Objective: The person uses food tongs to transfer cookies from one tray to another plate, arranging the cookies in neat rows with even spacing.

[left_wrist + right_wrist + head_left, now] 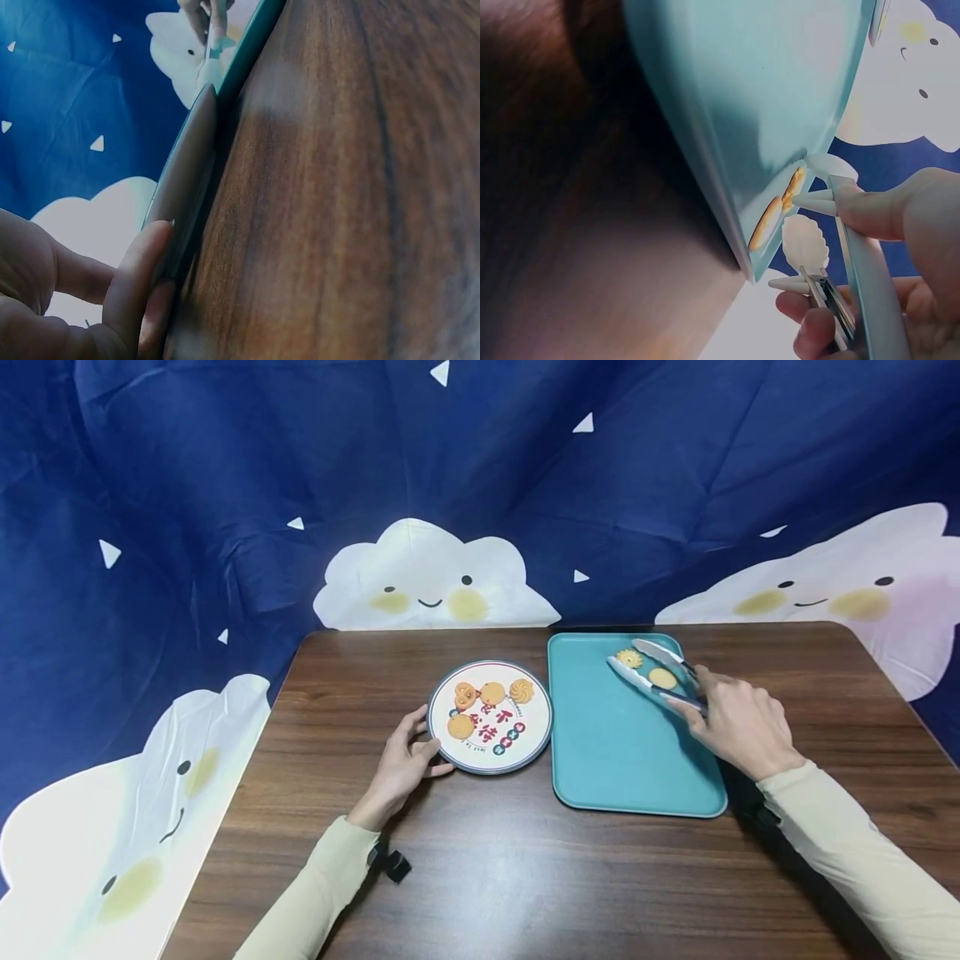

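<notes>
My left hand (399, 766) grips the left rim of a round white plate (528, 745) with red lettering; in the left wrist view fingertips (155, 236) touch the plate's side. On the plate lie a pretzel-shaped cookie (465, 695), a swirled cookie (522, 691) and two round cookies (461, 726). My right hand (742, 724) holds tongs (639, 681), their arms spread over the turquoise tray (630, 760). Between the tong tips sits a scalloped cookie (629, 658), with a round cookie (663, 678) nearer the hand. Whether the tips touch the scalloped cookie, I cannot tell.
Plate and tray stand side by side on a brown wooden table (480, 868). Behind it hangs a dark blue cloth (480, 460) printed with smiling clouds. A small black device (392, 863) is strapped at the left wrist.
</notes>
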A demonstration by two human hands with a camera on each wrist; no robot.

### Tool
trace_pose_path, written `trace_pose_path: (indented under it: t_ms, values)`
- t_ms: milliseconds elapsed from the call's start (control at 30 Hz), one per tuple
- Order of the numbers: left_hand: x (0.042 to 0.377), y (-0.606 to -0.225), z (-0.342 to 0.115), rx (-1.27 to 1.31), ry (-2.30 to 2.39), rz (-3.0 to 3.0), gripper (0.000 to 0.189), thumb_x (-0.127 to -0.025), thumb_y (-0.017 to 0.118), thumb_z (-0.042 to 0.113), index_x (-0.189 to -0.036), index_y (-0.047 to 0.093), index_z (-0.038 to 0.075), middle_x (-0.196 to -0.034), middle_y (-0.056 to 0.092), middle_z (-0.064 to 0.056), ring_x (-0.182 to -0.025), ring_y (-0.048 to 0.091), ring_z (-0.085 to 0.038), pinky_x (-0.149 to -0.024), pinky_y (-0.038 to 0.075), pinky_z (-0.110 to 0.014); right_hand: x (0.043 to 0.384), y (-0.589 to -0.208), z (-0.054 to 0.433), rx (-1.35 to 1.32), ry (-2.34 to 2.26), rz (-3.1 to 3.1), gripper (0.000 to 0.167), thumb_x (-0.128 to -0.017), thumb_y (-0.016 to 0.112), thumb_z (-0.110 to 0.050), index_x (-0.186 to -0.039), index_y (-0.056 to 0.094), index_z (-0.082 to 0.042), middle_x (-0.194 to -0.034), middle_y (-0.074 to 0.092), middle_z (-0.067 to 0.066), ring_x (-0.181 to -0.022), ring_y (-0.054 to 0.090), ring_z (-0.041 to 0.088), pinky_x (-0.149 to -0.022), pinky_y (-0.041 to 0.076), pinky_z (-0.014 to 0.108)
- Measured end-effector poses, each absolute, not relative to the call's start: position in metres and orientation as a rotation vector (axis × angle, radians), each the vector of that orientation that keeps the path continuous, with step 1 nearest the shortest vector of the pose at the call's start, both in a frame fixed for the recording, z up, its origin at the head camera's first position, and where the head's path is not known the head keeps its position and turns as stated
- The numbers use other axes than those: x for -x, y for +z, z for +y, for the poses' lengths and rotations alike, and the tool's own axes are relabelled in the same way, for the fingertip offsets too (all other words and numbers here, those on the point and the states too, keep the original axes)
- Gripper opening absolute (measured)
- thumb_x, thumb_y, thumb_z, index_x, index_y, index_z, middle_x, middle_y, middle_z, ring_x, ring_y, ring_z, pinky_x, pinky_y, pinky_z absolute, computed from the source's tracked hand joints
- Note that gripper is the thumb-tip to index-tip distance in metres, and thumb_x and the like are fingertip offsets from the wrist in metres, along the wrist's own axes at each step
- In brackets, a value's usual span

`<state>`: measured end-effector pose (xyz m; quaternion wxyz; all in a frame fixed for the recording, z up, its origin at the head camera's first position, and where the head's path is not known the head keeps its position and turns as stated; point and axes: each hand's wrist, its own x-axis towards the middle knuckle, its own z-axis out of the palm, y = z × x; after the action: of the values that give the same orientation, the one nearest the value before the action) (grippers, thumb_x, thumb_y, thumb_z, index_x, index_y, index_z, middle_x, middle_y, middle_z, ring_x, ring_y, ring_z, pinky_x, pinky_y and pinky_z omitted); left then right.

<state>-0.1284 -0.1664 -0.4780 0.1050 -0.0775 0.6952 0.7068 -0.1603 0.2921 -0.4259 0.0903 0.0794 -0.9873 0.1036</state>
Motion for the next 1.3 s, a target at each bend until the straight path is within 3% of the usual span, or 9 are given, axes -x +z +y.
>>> trace_pose_path:
  t_ms: [300, 600, 1100, 1300]
  values:
    - [0.1277, -0.4762, -0.1661, 0.248, 2.083, 2.050, 0.068, -0.103, 0.048, -0.009, -0.163, 0.029, 0.013, -0.153, 0.041, -0.022, -0.106, 0.064, -0.022, -0.086, 0.071, -0.040, 0.1593, -0.4273, 0.2974, -0.236, 0.298, -2.968, 0.068, -0.098, 0.067, -0.051, -0.141, 0.054, 0.001, -0.094, 0.068, 0.035, -0.059, 0.060, 0.042, -0.032, 0.042, 0.046]
    - [0.1281, -0.4775, -0.1654, 0.264, 2.071, 2.066, 0.067, -0.103, 0.049, -0.008, -0.163, 0.031, 0.015, -0.153, 0.041, -0.022, -0.105, 0.063, -0.021, -0.085, 0.071, -0.038, 0.1573, -0.4277, 0.2969, -0.261, 0.301, -2.971, 0.067, -0.100, 0.066, -0.046, -0.143, 0.054, 0.005, -0.116, 0.066, 0.041, -0.063, 0.063, 0.044, -0.034, 0.046, 0.048]
    - [0.1282, -0.4748, -0.1650, 0.257, 2.061, 2.075, 0.067, -0.103, 0.049, -0.008, -0.163, 0.030, 0.014, -0.152, 0.041, -0.022, -0.107, 0.063, -0.022, -0.085, 0.072, -0.038, 0.1540, -0.4308, 0.2967, -0.254, 0.321, -2.963, 0.067, -0.102, 0.064, -0.044, -0.144, 0.053, 0.007, -0.110, 0.066, 0.040, -0.057, 0.056, 0.032, -0.031, 0.042, 0.041]
    - [0.1284, -0.4767, -0.1652, 0.256, 2.060, 2.079, 0.067, -0.103, 0.050, -0.008, -0.163, 0.031, 0.015, -0.153, 0.041, -0.022, -0.107, 0.064, -0.022, -0.085, 0.072, -0.037, 0.1547, -0.4322, 0.2974, -0.247, 0.330, -2.957, 0.067, -0.101, 0.065, -0.045, -0.144, 0.054, 0.006, -0.114, 0.066, 0.040, -0.060, 0.059, 0.037, -0.032, 0.043, 0.044]
